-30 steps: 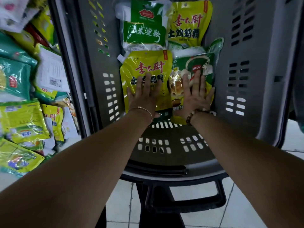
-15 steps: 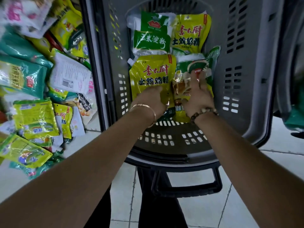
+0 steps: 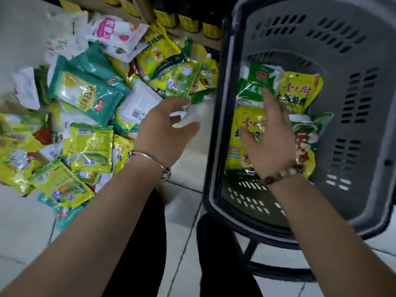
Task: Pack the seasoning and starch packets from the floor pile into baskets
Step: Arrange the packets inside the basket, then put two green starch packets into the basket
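Pale tiled floor (image 3: 186, 168) carries the packet pile (image 3: 85, 99) on the left and the grey basket (image 3: 310, 46) on the right. A bare strip of floor separates the pile's edge from the basket's black rim.

Head view: the left hand (image 3: 162, 133) hangs over this strip, near the pile's right edge, grip loosely curved and holding nothing. The right hand (image 3: 270, 142) is above a yellow packet (image 3: 237, 136) lying in the basket, grip wide with fingers spread, holding nothing. Contact with the packet cannot be judged. Four packets lie toward the basket's far end, and the perforated bottom shows at the near end. A shelf (image 3: 188, 22) of bottles bounds the pile at the rear.
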Tool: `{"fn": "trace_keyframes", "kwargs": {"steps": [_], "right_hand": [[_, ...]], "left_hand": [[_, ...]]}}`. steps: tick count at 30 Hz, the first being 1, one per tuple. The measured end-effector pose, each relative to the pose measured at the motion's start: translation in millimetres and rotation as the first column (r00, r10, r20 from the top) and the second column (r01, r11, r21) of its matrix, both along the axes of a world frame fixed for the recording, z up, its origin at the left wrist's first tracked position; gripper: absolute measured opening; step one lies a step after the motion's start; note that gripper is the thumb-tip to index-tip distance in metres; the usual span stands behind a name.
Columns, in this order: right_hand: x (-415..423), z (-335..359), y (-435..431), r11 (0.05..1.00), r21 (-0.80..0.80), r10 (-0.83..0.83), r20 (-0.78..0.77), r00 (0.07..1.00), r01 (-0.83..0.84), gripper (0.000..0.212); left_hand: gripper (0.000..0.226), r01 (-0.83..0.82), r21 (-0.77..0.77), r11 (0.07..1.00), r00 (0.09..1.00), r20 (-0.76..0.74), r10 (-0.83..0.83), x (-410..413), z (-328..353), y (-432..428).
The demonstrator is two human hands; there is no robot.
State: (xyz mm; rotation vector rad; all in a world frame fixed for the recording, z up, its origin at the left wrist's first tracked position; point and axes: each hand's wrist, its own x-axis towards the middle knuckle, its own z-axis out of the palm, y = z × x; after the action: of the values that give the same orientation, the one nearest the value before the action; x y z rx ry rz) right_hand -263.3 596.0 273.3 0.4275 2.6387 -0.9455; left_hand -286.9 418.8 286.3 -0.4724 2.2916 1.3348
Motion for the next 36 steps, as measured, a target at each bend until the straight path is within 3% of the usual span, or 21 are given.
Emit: {"fn": "trace_keyframes", "kwargs": {"steps": [5,12,17,26,31,36], "right_hand": [[-36.0,-11.8,-90.6,0.996,-0.080,0.033,-0.044,0.998,-0.036,0.070],[-76.4,-61.9,-178.5,0.976,-0.173,-0.088,0.231,0.969,0.130,0.067],[-99.4,-96.3,-214.0,0.981,-0.128,-0.091,0.349,0.933,0.143,0.061],[-136.2,-194.2,-289.5,0.975,-0.175,0.198,0.405,0.893,-0.137,0.057],[-165.5,-251.2,-353.1,0.906,-0.159,0.423,0.274,0.864,-0.393,0.060],[-190.6,-299.2,-407.4,0.848,-0.083,0.521,0.305,0.797,-0.523,0.086]], "left_hand": [[0.049,-0.025,-0.044,0.999,0.999,0.027,0.027,-11.8,-20.6,-72.0],[0.048,-0.051,-0.105,0.993,0.991,0.114,0.063,-32.3,-51.7,-162.5],[0.050,-0.093,-0.151,0.984,0.973,0.195,0.122,-41.5,-88.2,-202.1],[0.050,-0.245,-0.201,0.948,0.909,0.291,0.297,-36.6,-184.6,-246.7],[0.047,-0.414,-0.225,0.882,0.835,0.292,0.466,-35.1,-236.3,-277.3],[0.047,-0.540,-0.198,0.818,0.773,0.267,0.576,-30.8,-271.9,-304.4]]}}
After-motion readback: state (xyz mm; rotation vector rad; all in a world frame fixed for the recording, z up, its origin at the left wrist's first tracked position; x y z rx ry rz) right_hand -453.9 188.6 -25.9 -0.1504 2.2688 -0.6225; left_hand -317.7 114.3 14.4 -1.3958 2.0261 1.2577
